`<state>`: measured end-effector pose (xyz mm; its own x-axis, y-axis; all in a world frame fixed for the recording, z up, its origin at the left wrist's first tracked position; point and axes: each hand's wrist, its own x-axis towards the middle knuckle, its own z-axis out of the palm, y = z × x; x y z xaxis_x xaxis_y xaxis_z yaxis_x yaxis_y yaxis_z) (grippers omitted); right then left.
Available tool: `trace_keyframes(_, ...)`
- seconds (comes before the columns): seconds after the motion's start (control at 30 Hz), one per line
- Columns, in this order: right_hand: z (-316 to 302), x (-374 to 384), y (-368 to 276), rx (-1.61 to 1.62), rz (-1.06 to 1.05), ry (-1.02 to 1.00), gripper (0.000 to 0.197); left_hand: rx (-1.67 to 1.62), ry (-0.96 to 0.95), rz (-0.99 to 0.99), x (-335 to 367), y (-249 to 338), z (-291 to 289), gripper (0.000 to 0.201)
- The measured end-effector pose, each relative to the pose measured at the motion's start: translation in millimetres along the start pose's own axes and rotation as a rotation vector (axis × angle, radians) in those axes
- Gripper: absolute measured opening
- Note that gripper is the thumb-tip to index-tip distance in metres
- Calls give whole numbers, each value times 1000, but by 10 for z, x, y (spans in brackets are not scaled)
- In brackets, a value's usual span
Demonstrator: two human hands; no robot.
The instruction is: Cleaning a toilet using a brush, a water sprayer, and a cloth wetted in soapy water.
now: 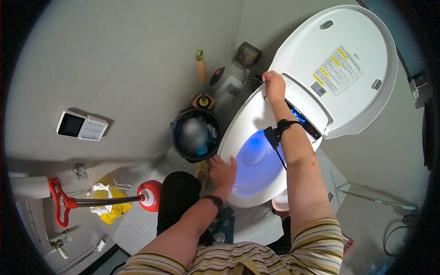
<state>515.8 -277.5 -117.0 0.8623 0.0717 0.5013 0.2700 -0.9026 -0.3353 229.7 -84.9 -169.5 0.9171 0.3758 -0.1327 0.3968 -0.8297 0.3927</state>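
A white toilet [231,137] stands in front of me, its lid [302,46] raised and blue light glowing in the bowl [251,172]. My left hand [223,172] rests against the seat's near left edge, thumb apart from the fingers. Farther back, my right hand [275,86] is closed at the left end of the rear housing, beside a small dark part [260,78]. Its fingertips are partly hidden, so what they grip is unclear. My right forearm crosses over the bowl and a lit display panel [302,120].
Left of the toilet are a black waste bin [176,137] and a wooden-handled brush [200,73]. A red plunger [149,196] and yellow bag [120,213] lie nearer left. A white remote panel [82,126] hangs on the left wall. A thin pole [376,200] lies right.
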Motion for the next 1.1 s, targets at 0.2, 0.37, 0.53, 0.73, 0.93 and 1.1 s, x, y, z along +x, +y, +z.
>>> trace_keyframes(0.2,4,-44,104,162,174,48,15,-12,-5,1,-16,8,19,53)
trace_keyframes(0.37,-62,1,147,182,274,-47,16,-20,7,-4,-22,-8,80,52)
trace_keyframes(0.53,-107,-18,94,149,339,-90,18,-17,97,56,-25,-24,94,52)
trace_keyframes(0.73,-177,-487,-198,233,186,-135,30,-20,42,-22,-17,20,71,51)
trace_keyframes(0.93,-220,-785,-536,100,-23,-79,35,3,105,39,-23,-18,19,50)
trace_keyframes(1.1,-63,-693,-403,-392,-112,-146,45,-39,-17,-18,-16,23,8,52)
